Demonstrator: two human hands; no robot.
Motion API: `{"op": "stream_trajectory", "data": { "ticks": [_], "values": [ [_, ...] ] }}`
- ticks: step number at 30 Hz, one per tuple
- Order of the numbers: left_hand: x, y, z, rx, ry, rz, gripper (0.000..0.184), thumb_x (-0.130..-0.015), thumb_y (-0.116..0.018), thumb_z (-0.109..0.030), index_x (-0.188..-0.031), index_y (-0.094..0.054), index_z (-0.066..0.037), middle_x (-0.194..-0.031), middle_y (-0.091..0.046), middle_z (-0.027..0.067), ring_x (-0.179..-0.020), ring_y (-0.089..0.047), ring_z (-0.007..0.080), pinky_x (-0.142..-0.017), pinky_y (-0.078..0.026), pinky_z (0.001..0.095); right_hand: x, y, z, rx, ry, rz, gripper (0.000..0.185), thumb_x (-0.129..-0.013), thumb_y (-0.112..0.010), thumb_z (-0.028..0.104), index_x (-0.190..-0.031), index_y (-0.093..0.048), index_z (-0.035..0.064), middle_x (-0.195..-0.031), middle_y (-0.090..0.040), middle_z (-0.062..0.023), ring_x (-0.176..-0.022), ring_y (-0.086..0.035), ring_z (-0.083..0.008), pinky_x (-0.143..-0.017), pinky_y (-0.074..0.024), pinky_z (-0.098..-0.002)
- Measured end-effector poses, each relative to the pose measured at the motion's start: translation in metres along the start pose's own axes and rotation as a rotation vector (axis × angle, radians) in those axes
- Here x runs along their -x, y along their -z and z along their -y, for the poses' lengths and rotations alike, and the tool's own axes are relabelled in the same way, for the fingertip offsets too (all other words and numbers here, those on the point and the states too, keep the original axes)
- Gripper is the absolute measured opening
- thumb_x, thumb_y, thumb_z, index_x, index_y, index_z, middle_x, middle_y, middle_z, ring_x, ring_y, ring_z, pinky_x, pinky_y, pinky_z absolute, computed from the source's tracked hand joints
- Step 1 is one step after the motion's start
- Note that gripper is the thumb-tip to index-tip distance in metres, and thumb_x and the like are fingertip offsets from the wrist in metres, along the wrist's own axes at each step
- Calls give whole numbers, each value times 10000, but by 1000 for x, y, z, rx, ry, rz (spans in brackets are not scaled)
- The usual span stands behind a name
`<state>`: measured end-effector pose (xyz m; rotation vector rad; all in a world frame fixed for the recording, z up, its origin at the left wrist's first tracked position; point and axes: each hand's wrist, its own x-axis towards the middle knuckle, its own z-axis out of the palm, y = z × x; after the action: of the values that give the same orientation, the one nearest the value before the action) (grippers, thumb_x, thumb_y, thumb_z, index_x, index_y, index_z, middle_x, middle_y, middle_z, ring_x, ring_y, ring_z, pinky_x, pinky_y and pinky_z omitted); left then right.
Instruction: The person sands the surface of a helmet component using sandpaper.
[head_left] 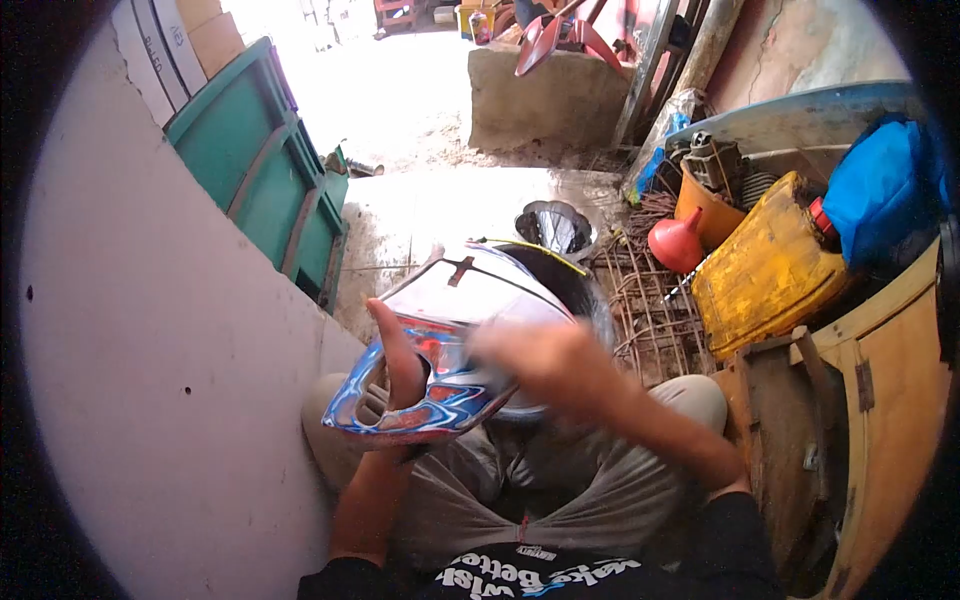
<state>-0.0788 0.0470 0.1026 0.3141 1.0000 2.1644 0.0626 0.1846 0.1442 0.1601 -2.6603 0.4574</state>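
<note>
A white helmet-like shell [480,285] with a blue, red and white patterned front part [440,410] rests over my lap. My left hand [400,358] reaches up through an opening in the patterned part, its thumb or a finger showing above the edge and the rest hidden. On the shell's right side, my right hand [535,362] is blurred by motion, with its fingers bent against the patterned surface. Something greyish is smeared at its fingertips, too blurred to name. Behind the shell is a dark round container [575,280], partly covered.
A scalloped metal dish [553,228] lies beyond the shell. At the right are a wire grid [650,310], a red funnel [677,243], a yellow jerrycan [765,275] and a wooden cabinet piece [885,390]. A white panel [170,360] borders the left side.
</note>
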Motion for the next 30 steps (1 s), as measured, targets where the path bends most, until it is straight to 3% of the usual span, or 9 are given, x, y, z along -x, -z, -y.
{"op": "stream_trajectory", "data": {
  "ticks": [3, 6, 11, 16, 20, 22, 24, 28, 30],
  "values": [
    [-2, 5, 0, 77, 31, 68, 928, -1005, -315, -767, -1497, -432, 12, -1429, -568, 168, -1261, -582, 291, -1086, -461, 446, 2, -5, 17, 6, 155, -148, 229, -882, -662, 140, -1104, -691, 91, -1018, -755, -131, -837, -757, -273, -722, -609, -409],
    [4, -2, -2, 77, 33, -35, 929, -1007, -314, -766, -1503, -427, 11, -1419, -572, 166, -1242, -589, 288, -1073, -469, 440, -10, 10, -31, 77, -226, 25, 315, -818, -736, 127, -1125, -706, 61, -1046, -752, -171, -896, -750, -333, -781, -607, -418],
    [-10, 21, 11, -13, -20, -46, 971, -969, -385, -797, -1483, -445, 24, -1459, -544, 187, -1259, -572, 325, -1098, -451, 489, -5, 19, 35, -157, 240, -100, 347, -828, -722, 78, -1176, -723, 72, -1026, -755, -166, -852, -758, -306, -707, -609, -396],
    [3, 6, 2, 13, 17, -2, 985, -956, -387, -813, -1495, -443, 10, -1467, -544, 176, -1281, -562, 327, -1127, -430, 481, -11, 17, -28, 65, -264, 124, 286, -829, -744, 139, -1110, -722, 90, -993, -761, -157, -853, -761, -310, -723, -613, -402],
    [1, -7, -3, 26, 40, -36, 987, -964, -369, -806, -1507, -421, 17, -1466, -539, 183, -1266, -577, 325, -1106, -453, 480, 1, 13, 36, -76, 213, -133, 240, -862, -685, 101, -1100, -708, 78, -1027, -763, -139, -901, -762, -307, -786, -620, -397],
    [1, -1, 3, 248, 84, 117, 971, -993, -316, -782, -1507, -396, 38, -1416, -559, 202, -1235, -599, 309, -1069, -488, 456, -1, 8, -6, 30, 22, -83, 249, -861, -692, 109, -1107, -711, 78, -969, -758, -146, -869, -755, -318, -759, -610, -403],
    [4, -8, -2, 49, 28, -70, 980, -957, -406, -804, -1490, -446, 17, -1464, -546, 171, -1272, -569, 328, -1118, -439, 478, -4, 13, -43, 105, -284, 127, 283, -860, -699, 120, -1139, -698, 75, -965, -742, -178, -840, -745, -332, -725, -593, -420],
    [-3, 5, 5, -69, -40, -24, 964, -966, -404, -794, -1489, -448, 14, -1457, -548, 174, -1271, -567, 323, -1114, -441, 470, 4, 7, 27, -43, 176, -90, 248, -881, -686, 131, -1124, -700, 87, -1036, -765, -165, -896, -764, -308, -765, -621, -440],
    [-2, 4, 5, 19, -17, -5, 947, -979, -386, -781, -1487, -447, 16, -1444, -555, 172, -1258, -575, 315, -1101, -450, 465, 4, 6, 17, 5, 105, -53, 229, -875, -691, 136, -1098, -712, 88, -1012, -766, -155, -877, -763, -299, -752, -621, -426]
  ]
}}
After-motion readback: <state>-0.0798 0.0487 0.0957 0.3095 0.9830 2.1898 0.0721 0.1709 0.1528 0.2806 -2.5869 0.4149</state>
